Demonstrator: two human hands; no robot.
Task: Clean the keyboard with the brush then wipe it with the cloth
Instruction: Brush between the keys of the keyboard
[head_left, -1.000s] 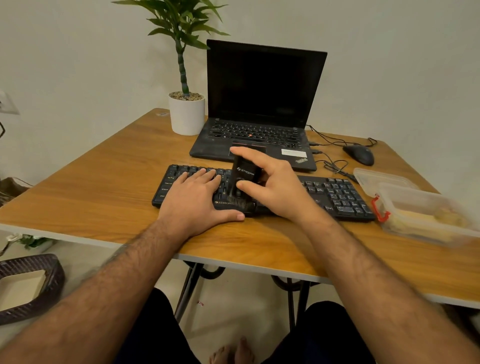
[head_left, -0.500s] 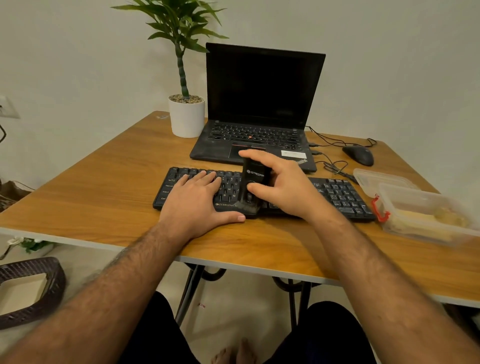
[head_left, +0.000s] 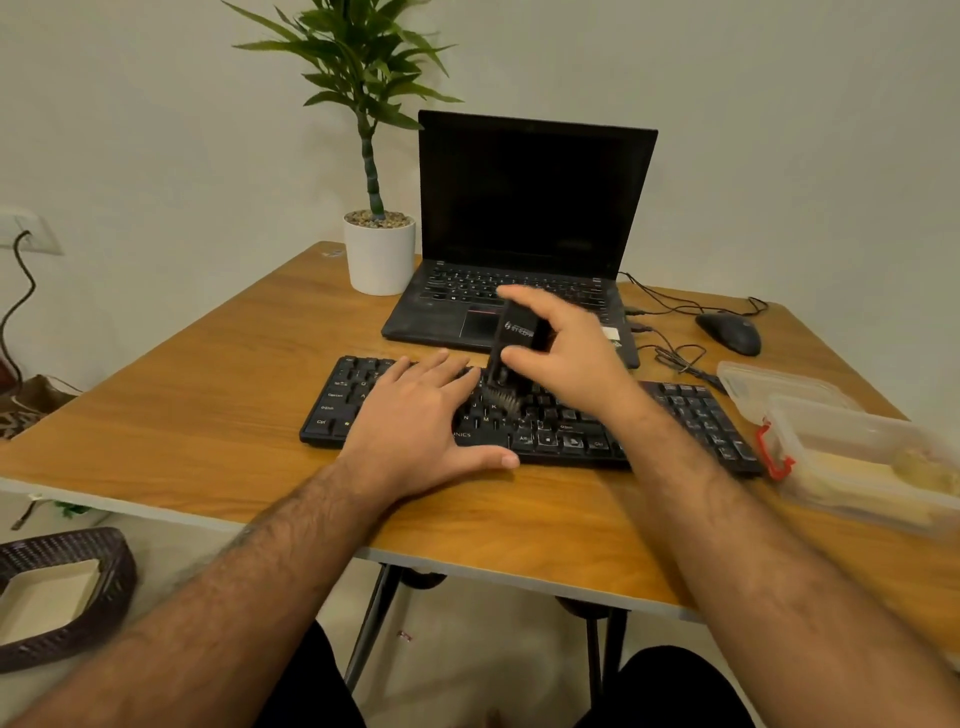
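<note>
A black keyboard (head_left: 696, 415) lies across the wooden table (head_left: 182, 395) in front of me. My left hand (head_left: 415, 421) rests flat on its left half, fingers straight and thumb along the front edge. My right hand (head_left: 566, 353) grips a black brush (head_left: 517, 338) by its upright handle, thumb on the near side. The bristles point down and touch the keys near the keyboard's middle. A clear plastic box (head_left: 857, 457) at the right holds something yellowish; I cannot tell whether it is the cloth.
An open black laptop (head_left: 519, 208) stands behind the keyboard, with a white potted plant (head_left: 379, 254) to its left. A black mouse (head_left: 730, 332) and cables lie at the back right. The box's clear lid (head_left: 769, 384) lies beside it. A dark woven basket (head_left: 62, 592) sits on the floor at the left.
My right hand has moved the brush to the right and away from the keyboard's front edge, onto the middle rows. My left hand has stayed in place.
</note>
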